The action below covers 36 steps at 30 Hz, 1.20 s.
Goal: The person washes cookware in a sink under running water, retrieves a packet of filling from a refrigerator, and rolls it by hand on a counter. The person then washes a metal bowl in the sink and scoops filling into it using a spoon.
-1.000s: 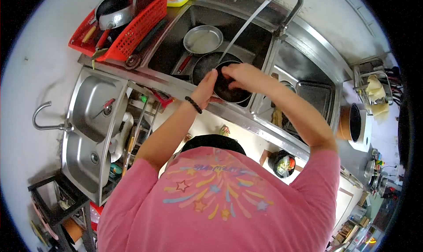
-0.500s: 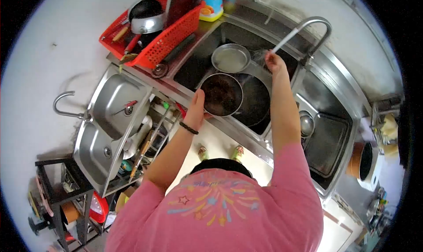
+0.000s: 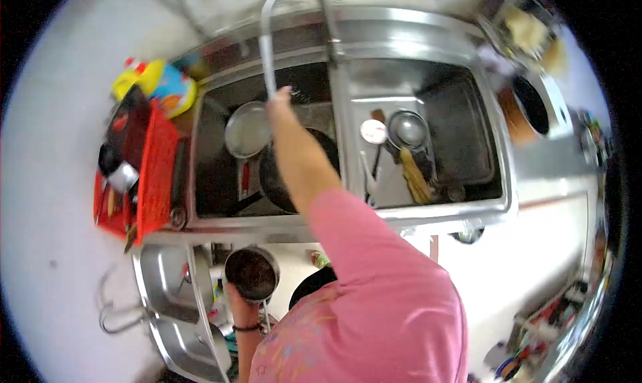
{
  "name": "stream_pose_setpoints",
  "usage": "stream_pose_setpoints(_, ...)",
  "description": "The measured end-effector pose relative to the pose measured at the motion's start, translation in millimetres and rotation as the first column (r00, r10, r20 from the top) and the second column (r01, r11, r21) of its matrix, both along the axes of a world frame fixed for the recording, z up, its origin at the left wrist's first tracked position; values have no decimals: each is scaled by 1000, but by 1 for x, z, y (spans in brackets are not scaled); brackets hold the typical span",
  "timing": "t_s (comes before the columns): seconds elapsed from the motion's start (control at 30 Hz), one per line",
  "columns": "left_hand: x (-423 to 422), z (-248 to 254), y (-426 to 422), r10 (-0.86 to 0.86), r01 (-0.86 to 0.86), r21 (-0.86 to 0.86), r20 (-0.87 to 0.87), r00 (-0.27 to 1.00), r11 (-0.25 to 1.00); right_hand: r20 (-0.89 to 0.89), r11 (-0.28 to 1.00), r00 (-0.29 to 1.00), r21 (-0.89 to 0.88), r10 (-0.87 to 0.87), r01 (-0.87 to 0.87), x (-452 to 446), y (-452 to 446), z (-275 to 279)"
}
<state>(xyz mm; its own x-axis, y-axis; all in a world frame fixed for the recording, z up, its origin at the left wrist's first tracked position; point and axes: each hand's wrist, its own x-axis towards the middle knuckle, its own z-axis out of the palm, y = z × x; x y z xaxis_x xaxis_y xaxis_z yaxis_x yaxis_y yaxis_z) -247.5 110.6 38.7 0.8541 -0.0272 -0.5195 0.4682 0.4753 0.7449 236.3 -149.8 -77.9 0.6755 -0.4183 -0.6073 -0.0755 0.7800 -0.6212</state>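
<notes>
My left hand [image 3: 242,305] is wrapped round the side of a dark pot [image 3: 252,274], in front of the sink's front edge and low in the view. The pot's inside looks dark brown. My right hand [image 3: 279,99] is up at the water stream below the faucet [image 3: 266,22], over the left basin; its fingers are small and blurred. In that basin lie a pale round pan [image 3: 248,130] with a red handle and a larger black pan [image 3: 271,175], partly hidden behind my right forearm.
In the right basin [image 3: 461,115] lie a metal bowl [image 3: 408,129], a white round item [image 3: 373,131] and a tan cloth-like item [image 3: 416,175]. A red basket [image 3: 157,175] with pans and a yellow-blue container [image 3: 167,88] stand left. Lower left is another double sink [image 3: 167,272].
The view has turned. My right hand left the pot and rose to the water. My left hand has carried the pot from the left basin's edge back toward my body.
</notes>
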Motion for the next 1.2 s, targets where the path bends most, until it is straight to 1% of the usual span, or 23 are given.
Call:
stream_pose_setpoints(0.13, -1, 12, -9, -39, 40, 5, -86, 996, 999, -46, 996, 996, 40, -81, 83, -42, -10, 65)
stream_pose_setpoints(0.2, 3, 20, -24, 20, -17, 35, -69, 997, 999, -70, 985, 990, -115, 123, -130, -49, -16, 63)
stream_pose_setpoints(0.23, 7, 22, -27, 28, -26, 40, -53, 998, 999, -165, 879, 933, -317, 319, -356, -61, -23, 74)
stream_pose_setpoints(0.27, 10, 24, -30, -20, 21, 18, -47, 999, 1000, -429, 465, 752, -600, 501, -651, -76, -34, 92)
stream_pose_setpoints(0.3, 15, 25, -33, -73, 73, -7, -41, 996, 997, -624, 29, 631, -700, 461, -713, -93, -43, 108)
stream_pose_setpoints(0.37, 20, 32, -41, -84, 85, 8, -36, 996, 996, -642, -382, 735, -749, 218, -541, -109, -70, 112)
stream_pose_setpoints(0.43, 24, 35, -50, -157, 158, -5, 67, 985, 987, -350, -183, 932, -926, 97, -329, -114, -120, 123)
stream_pose_setpoints(0.5, 28, 40, -62, -248, 253, -46, 101, 964, 966, -223, 305, 974, -926, 38, -223, -121, -167, 137)
stream_pose_setpoints(0.53, 28, 39, -69, -222, 228, -76, 81, 972, 971, -248, 274, 968, -934, -29, -231, -119, -186, 139)
stream_pose_setpoints(0.6, 36, 38, -91, -274, 286, -87, 127, 953, 954, -62, 481, 986, -867, 156, -130, -83, -221, 108)
stream_pose_setpoints(0.63, 41, 42, -105, -332, 348, -58, 190, 924, 936, -196, 481, 940, -819, 279, -314, -49, -237, 82)
stream_pose_setpoints(0.67, 41, 38, -110, -297, 302, -66, 65, 953, 951, -73, 665, 923, -673, 377, -324, -47, -239, 84)
stream_pose_setpoints(0.73, 47, 55, -138, -351, 356, -39, 100, 931, 934, 110, 793, 918, -550, 381, -263, -45, -237, 95)
stream_pose_setpoints(0.77, 51, 61, -156, -388, 386, 45, 147, 910, 921, 113, 750, 896, -598, 429, -284, -68, -236, 129)
stream_pose_setpoints(0.8, 56, 60, -160, -398, 396, 47, 162, 903, 917, -37, 421, 839, -852, 544, -311, -51, -242, 110)
stream_pose_setpoints(0.83, 60, 57, -165, -378, 378, 17, 103, 920, 925, 64, 286, 882, -955, 466, -82, -95, -239, 145)
stream_pose_setpoints(0.9, 61, 51, -159, -344, 344, -18, 14, 939, 939, 184, 433, 626, -859, 758, -272, -140, -268, 183)
stream_pose_setpoints(1.0, 61, 58, -169, -275, 289, -57, 185, 944, 956, 664, 861, 549, -399, 508, -315, -218, -303, 165)
stream_pose_setpoints(1.03, 63, 39, -151, -295, 323, -130, 195, 935, 937, 723, 779, 524, -30, 449, -627, -229, -314, 105)
stream_pose_setpoints(1.07, 64, 20, -132, -316, 356, -201, 204, 926, 913, 13, 560, 605, -397, 796, -728, -236, -325, 17)
stream_pose_setpoints(1.1, 55, 36, -127, -212, 216, -94, 51, 976, 972, -17, 468, 510, -374, 860, -801, -247, -319, 4)
stream_pose_setpoints(1.13, 54, 32, -118, -161, 168, -112, 64, 985, 979, -362, 245, 473, -524, 803, -816, -246, -316, 8)
stream_pose_setpoints(1.2, 41, 32, -94, -85, 85, 8, 11, 996, 996, -805, -313, 478, -582, 350, -751, -254, -307, 32)
